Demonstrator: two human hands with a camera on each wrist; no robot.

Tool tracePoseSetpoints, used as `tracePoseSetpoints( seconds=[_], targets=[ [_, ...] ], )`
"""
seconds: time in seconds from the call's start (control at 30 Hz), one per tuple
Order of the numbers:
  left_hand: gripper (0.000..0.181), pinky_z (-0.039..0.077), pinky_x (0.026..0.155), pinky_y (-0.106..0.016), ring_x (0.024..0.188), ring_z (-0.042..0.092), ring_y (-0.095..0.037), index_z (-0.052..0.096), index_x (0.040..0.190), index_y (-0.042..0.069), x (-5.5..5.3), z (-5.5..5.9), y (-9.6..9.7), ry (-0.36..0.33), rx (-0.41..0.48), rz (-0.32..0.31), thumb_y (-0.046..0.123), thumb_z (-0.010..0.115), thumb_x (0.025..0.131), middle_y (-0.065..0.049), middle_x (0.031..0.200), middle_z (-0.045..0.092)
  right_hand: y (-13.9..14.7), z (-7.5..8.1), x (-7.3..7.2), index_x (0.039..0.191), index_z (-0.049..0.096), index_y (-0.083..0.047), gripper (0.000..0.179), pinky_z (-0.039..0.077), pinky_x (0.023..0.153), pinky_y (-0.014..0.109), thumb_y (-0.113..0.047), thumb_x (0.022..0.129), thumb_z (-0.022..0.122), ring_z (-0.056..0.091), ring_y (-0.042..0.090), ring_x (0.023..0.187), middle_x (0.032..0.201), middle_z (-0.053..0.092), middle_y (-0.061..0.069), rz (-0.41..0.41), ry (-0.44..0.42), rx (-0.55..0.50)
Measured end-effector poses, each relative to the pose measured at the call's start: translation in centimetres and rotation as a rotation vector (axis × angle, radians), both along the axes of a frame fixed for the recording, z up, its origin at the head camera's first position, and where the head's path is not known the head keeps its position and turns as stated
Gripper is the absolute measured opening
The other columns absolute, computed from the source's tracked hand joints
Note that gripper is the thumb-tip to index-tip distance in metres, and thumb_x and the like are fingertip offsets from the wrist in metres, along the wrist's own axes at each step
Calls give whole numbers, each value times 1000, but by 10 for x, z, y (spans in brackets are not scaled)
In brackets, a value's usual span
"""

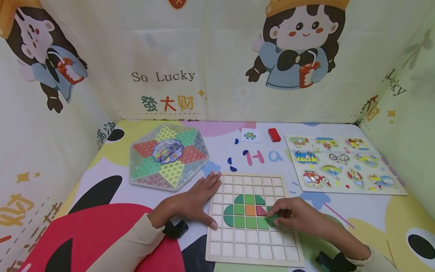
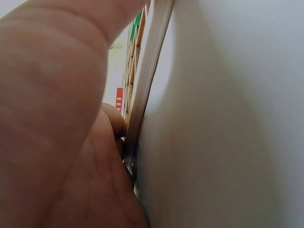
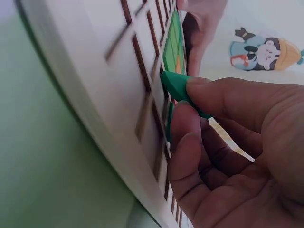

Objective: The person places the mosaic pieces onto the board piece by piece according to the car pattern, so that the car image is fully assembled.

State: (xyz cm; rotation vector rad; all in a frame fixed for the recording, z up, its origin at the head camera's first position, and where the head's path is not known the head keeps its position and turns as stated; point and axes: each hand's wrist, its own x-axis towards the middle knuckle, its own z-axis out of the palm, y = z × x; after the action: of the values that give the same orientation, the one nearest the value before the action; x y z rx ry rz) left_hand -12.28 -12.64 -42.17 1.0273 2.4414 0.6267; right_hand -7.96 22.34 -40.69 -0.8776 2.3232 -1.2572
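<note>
A wooden grid board point(image 1: 244, 260) lies on the table with green square and rounded tiles point(image 1: 251, 222), orange squares point(image 1: 250, 210) and a pink rounded tile point(image 1: 260, 210) set in its middle cells. My left hand point(image 1: 193, 200) rests along the board's left edge, fingers spread and thumb on the frame. At the right side of the tile pattern, my right hand point(image 1: 299, 215) pinches a green rounded tile point(image 3: 176, 86) between thumb and fingers. In the right wrist view that tile is tilted against the board's surface; its lower part is hidden by the fingertips.
Beyond the board lie several dark blue rounded tiles point(image 1: 232, 169), a small pattern card point(image 1: 249, 141) and a red block point(image 1: 274, 135). A hexagonal Chinese checkers box point(image 1: 168, 156) stands at left, a vehicle puzzle board point(image 1: 343, 162) at right. Printed cloth point(image 1: 224, 56) walls the back.
</note>
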Motion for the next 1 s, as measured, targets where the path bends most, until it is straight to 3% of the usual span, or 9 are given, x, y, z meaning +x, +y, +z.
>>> tracePoseSetpoints(
  seconds=[0.1,0.37,0.6,0.83,1.0],
  targets=[
    [122,-6,116,-46,146,-16,-19,8,156,7,0,1,0,1,-6,2,63,75,72,-2,163,-9,0,-2,4,100,73,-13,12,49,61,23,-11,88,72,54,5,73,96,68,-7,-7,23,9],
    [122,-6,116,-46,145,-17,-18,7,156,7,0,1,0,0,-4,-5,63,75,72,-2,163,-10,-2,-2,10,101,73,-19,16,46,63,20,-14,85,76,50,3,75,92,60,-14,-25,247,109],
    [123,-7,116,-43,144,-19,-15,5,157,8,-1,-1,0,1,-10,1,65,74,72,1,162,-12,-3,-1,10,101,73,-17,16,49,65,21,-15,85,76,54,4,78,93,60,-12,-12,247,107],
    [122,-7,116,-44,145,-18,-16,6,157,8,-2,-1,0,9,-3,-1,65,74,72,0,163,-11,-4,5,7,103,72,-16,15,50,64,22,-13,88,73,56,5,76,91,63,-10,-31,158,84],
    [121,-6,116,-46,146,-16,-20,8,156,6,-1,0,0,9,9,-12,61,76,72,-3,163,-9,-5,10,0,102,72,-15,11,51,66,23,-13,91,70,57,7,76,89,63,-9,-59,176,78]
  ],
)
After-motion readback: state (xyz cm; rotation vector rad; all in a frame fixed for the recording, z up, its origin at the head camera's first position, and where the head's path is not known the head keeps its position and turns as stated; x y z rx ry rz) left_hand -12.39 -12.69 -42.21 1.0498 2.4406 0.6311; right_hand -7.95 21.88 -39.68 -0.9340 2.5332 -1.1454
